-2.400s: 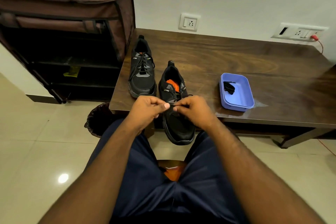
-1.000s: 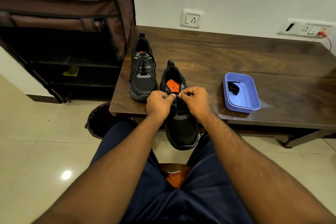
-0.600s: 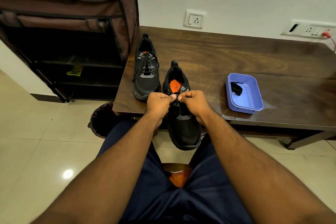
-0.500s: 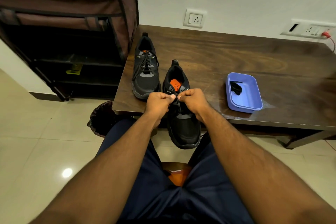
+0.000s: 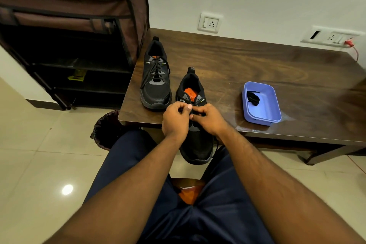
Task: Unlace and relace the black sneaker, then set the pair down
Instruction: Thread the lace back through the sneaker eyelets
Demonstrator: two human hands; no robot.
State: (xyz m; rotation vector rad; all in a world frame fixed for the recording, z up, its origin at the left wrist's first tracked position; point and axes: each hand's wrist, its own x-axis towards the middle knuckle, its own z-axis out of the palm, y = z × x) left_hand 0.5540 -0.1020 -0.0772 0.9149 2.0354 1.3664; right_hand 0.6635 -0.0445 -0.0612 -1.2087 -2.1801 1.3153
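Observation:
A black sneaker [image 5: 196, 144] with an orange insole lies on the wooden table [image 5: 257, 69], its toe hanging over the front edge toward my lap. My left hand [image 5: 175, 120] and my right hand [image 5: 209, 118] meet over its tongue, each pinching the black lace near the upper eyelets. The lace itself is mostly hidden by my fingers. The second black sneaker [image 5: 156, 79], fully laced, stands to the left near the table's corner.
A blue plastic tray [image 5: 263, 119] holding a coiled black lace [image 5: 253, 98] sits on the table to the right. A brown fabric shoe rack [image 5: 75, 31] stands at the left. A dark bin [image 5: 107, 130] sits under the table's corner. Wall sockets are behind.
Both hands moved from the lower part of the lacing up toward the tongue and stay pinched together there. The sneaker has barely shifted.

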